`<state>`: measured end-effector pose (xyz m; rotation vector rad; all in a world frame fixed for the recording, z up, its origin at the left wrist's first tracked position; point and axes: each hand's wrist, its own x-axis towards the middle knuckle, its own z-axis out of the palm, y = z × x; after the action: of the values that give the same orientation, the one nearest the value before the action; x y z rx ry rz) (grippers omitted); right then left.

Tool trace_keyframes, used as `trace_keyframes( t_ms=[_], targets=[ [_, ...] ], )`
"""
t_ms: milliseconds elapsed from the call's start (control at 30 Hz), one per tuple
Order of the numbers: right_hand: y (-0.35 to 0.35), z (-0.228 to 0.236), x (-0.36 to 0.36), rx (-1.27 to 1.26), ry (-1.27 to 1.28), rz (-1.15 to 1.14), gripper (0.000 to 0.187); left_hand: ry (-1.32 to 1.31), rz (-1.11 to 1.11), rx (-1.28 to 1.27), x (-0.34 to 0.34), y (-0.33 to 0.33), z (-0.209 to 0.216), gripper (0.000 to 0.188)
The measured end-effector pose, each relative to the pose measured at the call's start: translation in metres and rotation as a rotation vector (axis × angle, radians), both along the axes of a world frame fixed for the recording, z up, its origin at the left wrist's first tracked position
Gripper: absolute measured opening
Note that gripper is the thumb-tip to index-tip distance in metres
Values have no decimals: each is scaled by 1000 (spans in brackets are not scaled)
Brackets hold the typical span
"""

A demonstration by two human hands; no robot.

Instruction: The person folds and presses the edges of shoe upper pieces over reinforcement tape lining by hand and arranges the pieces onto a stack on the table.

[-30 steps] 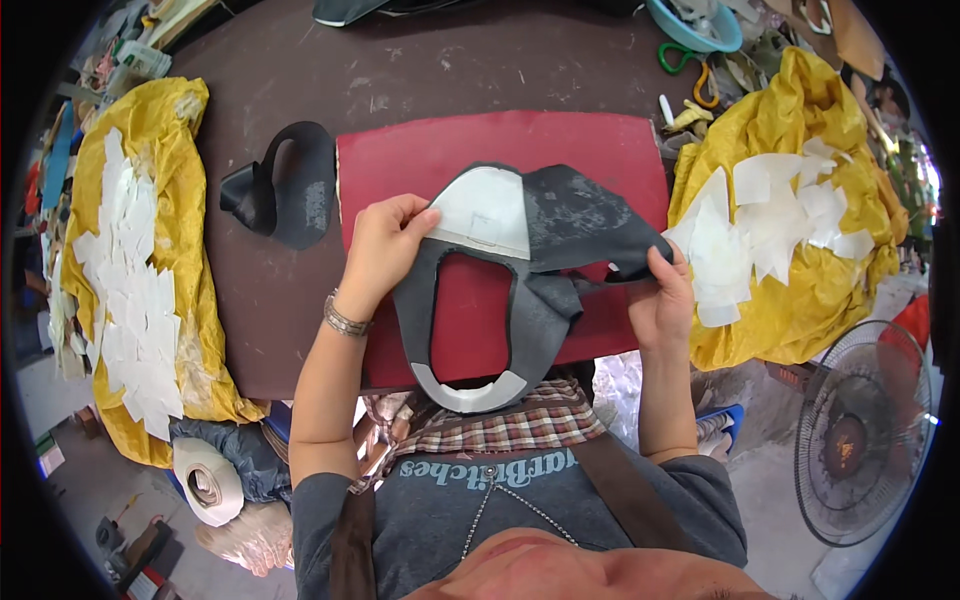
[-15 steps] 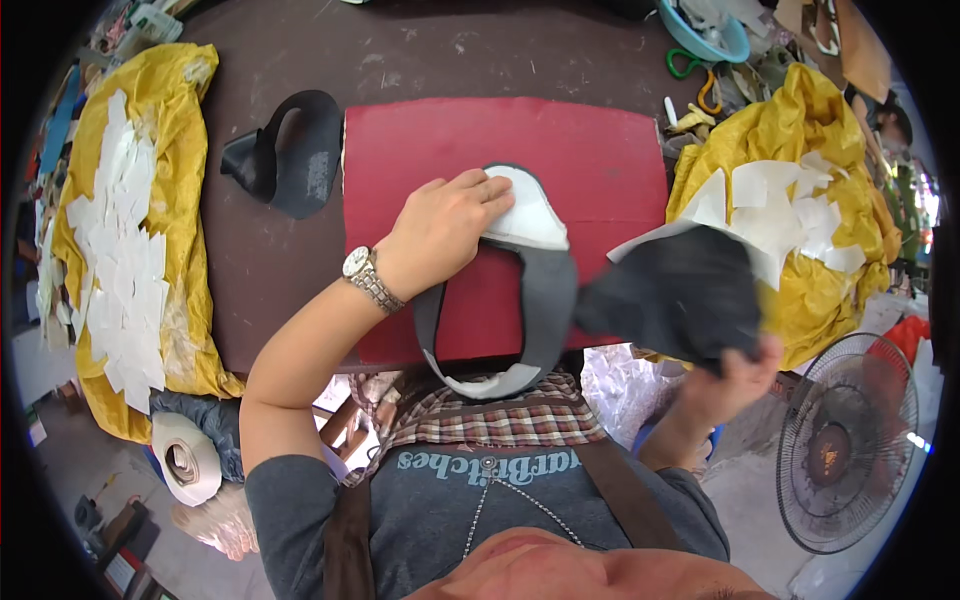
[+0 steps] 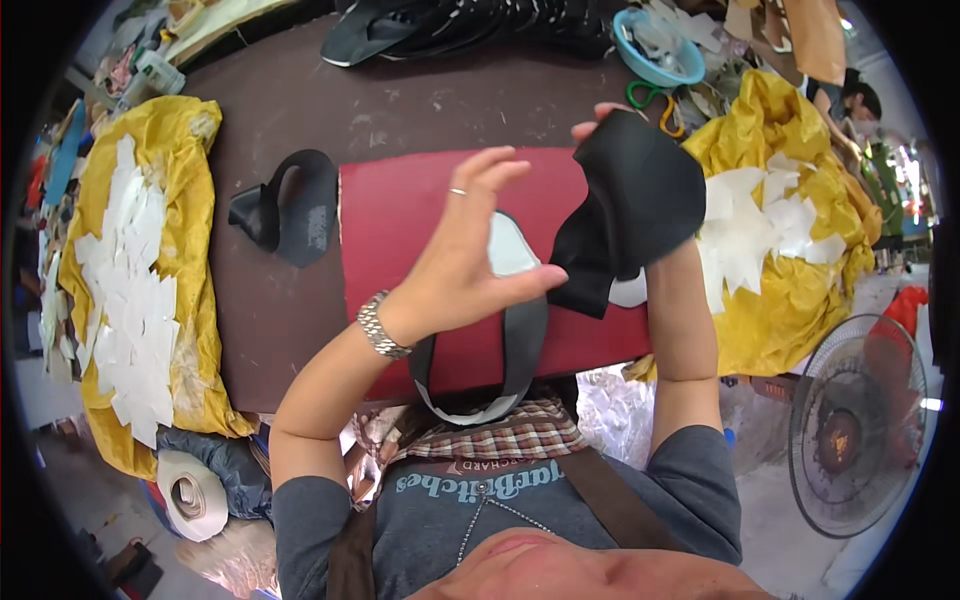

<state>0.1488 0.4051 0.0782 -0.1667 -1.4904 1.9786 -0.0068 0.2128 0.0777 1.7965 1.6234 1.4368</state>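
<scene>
My right hand [image 3: 603, 120] holds up a black leather-like piece [image 3: 650, 190] above the right side of a red board [image 3: 400, 200]. Most of that hand is hidden behind the piece; some fingertips show past its upper edge. With fingers spread and nothing in them, my left hand [image 3: 450, 260] hovers over the board's middle. Below it lies a dark, looped, shoe-upper-like piece [image 3: 527, 345] with a white patch [image 3: 512, 248], its loop hanging over the board's near edge. A bit of white [image 3: 628, 291] shows under the raised piece.
On the brown table [image 3: 270, 110], a curved black piece [image 3: 315, 215] lies left of the board. Yellow sheets [image 3: 195, 290] with white scraps flank both sides. Black pieces [image 3: 470, 30] line the back, near a blue basin [image 3: 665, 75] and green-handled scissors [image 3: 640, 93]. A fan [image 3: 850, 430] stands right.
My right hand has swung the black piece from the lower right up over the board. My left hand has lifted off the white patch and spread open. The view has shifted slightly.
</scene>
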Motion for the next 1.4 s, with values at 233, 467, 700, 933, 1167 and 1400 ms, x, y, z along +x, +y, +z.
trace_keyframes(
  t_ms=[233, 467, 700, 933, 1167, 1400],
  targets=[
    [71, 50, -86, 1147, -766, -650, 31, -113, 131, -58, -5, 7, -18, 59],
    [120, 17, -110, 1291, -629, -794, 49, 182, 768, 6, -83, -88, -33, 23],
    [-82, -45, -234, 1249, -340, -80, 43, 297, 1086, -74, -166, -127, -52, 39],
    [-111, -57, -293, 961, -541, 395, 24, 295, 410, -479, -202, -163, -34, 40],
    [-97, 12, -236, 120, -629, 888, 12, -933, 42, -285, -129, -184, -8, 35],
    [-101, 41, -220, 136, -666, 941, 10, -1015, -56, -70, -122, -197, -23, 58]
  ],
)
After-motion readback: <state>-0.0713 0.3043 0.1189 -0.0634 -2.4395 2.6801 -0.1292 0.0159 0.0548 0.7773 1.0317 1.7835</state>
